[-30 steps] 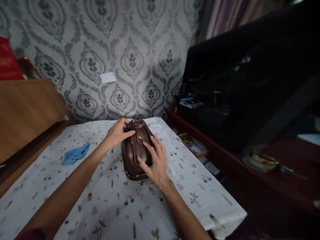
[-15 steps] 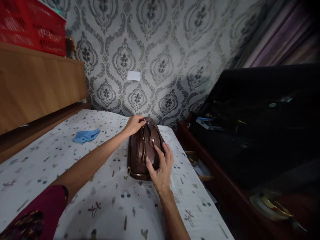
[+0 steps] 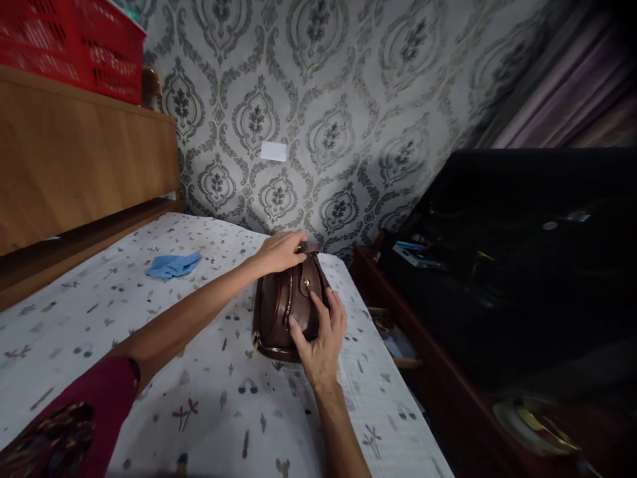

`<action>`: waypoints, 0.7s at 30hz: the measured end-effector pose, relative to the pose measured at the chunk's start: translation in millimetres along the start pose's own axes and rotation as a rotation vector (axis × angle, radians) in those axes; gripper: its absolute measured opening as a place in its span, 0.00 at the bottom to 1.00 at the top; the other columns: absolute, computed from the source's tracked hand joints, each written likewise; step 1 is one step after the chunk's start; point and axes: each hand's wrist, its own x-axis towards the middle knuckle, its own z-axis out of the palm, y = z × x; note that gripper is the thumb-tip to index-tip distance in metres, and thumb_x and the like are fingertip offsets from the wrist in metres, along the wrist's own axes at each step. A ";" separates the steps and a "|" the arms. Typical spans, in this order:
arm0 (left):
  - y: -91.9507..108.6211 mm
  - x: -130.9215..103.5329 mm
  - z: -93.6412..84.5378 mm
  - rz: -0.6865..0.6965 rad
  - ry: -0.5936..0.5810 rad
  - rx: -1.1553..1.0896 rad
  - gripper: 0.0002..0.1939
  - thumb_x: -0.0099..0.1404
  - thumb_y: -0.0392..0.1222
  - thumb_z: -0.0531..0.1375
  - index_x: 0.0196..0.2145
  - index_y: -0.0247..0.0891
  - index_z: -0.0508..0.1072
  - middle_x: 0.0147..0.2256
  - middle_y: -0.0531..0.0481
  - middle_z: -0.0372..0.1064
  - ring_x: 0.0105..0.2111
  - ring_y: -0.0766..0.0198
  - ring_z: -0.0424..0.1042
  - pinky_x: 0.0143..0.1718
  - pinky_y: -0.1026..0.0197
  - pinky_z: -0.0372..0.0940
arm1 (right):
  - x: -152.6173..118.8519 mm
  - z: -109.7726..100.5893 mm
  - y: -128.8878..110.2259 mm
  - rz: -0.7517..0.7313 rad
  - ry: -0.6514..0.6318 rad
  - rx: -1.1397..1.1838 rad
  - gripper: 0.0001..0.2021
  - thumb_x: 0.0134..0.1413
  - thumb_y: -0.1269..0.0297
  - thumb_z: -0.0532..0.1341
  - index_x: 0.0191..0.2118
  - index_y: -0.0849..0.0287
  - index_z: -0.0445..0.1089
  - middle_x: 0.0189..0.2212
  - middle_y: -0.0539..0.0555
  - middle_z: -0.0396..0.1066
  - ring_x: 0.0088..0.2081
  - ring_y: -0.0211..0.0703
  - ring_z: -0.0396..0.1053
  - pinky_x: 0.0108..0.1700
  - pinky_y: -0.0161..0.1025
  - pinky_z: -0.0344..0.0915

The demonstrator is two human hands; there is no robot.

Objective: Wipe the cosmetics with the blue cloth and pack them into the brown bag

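Observation:
A brown leather bag (image 3: 279, 309) with gold zippers and a snap strap lies on the patterned white sheet (image 3: 209, 372). At the bag's far end, my left hand (image 3: 284, 252) has its fingers closed round the top of the strap. My right hand (image 3: 321, 332) rests on the near right part of the bag, thumb and fingers spread apart, with the index fingertip just below the gold snap.
A blue cloth (image 3: 173, 265) lies on the sheet at the left. Beyond it stand a wooden headboard (image 3: 89, 153) and a red basket (image 3: 74, 50). On the right are an open drawer (image 3: 398, 345) and a dark surface with a blue-and-white item (image 3: 418, 254).
My left hand has moved slightly right over the far end of the bag and closed on the strap. The right hand stays nearly where it was. The view has shifted slightly.

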 end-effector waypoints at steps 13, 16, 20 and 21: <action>14.3 41.4 29.3 -0.047 -0.044 0.076 0.09 0.65 0.41 0.60 0.39 0.43 0.80 0.42 0.48 0.79 0.46 0.55 0.75 0.44 0.60 0.66 | -1.8 1.6 0.5 0.003 0.011 -0.011 0.26 0.61 0.50 0.61 0.61 0.54 0.63 0.65 0.65 0.55 0.66 0.65 0.55 0.61 0.68 0.58; 11.4 41.1 30.8 -0.061 0.008 0.024 0.09 0.66 0.40 0.58 0.38 0.41 0.80 0.42 0.46 0.79 0.46 0.55 0.74 0.45 0.59 0.65 | -2.2 2.6 -0.3 0.002 0.023 -0.027 0.26 0.61 0.50 0.61 0.61 0.54 0.63 0.65 0.66 0.55 0.65 0.66 0.55 0.61 0.68 0.58; 10.5 36.4 32.5 -0.037 0.030 -0.064 0.09 0.64 0.38 0.58 0.36 0.39 0.80 0.37 0.47 0.79 0.41 0.56 0.75 0.43 0.59 0.65 | -1.3 2.7 -0.8 -0.002 0.026 -0.038 0.25 0.62 0.49 0.60 0.60 0.56 0.63 0.63 0.66 0.57 0.64 0.65 0.56 0.60 0.67 0.58; 10.5 34.8 32.9 -0.026 0.027 -0.089 0.09 0.64 0.38 0.58 0.35 0.38 0.80 0.34 0.48 0.78 0.39 0.57 0.75 0.41 0.60 0.65 | -1.1 2.4 -0.6 -0.004 0.025 -0.040 0.25 0.62 0.49 0.60 0.60 0.56 0.64 0.63 0.66 0.58 0.64 0.65 0.57 0.60 0.67 0.58</action>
